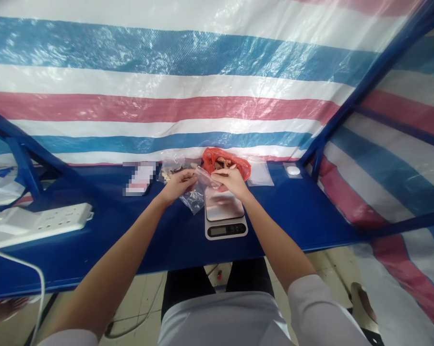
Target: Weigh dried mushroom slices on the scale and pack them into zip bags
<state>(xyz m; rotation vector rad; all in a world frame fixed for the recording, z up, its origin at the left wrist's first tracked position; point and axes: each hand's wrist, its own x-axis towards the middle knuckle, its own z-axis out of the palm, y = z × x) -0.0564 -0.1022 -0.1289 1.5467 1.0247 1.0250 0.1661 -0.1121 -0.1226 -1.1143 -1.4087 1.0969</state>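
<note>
Your left hand (182,183) and right hand (230,181) each have fingertips pinched together on a clear bag (205,178), held near the scale's (224,209) far edge, beside the red bag (247,168).

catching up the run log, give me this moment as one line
right hand: pinching small clear bag | left hand: at its edge | scale: on blue table | red bag: behind, brownish pieces inside
</note>
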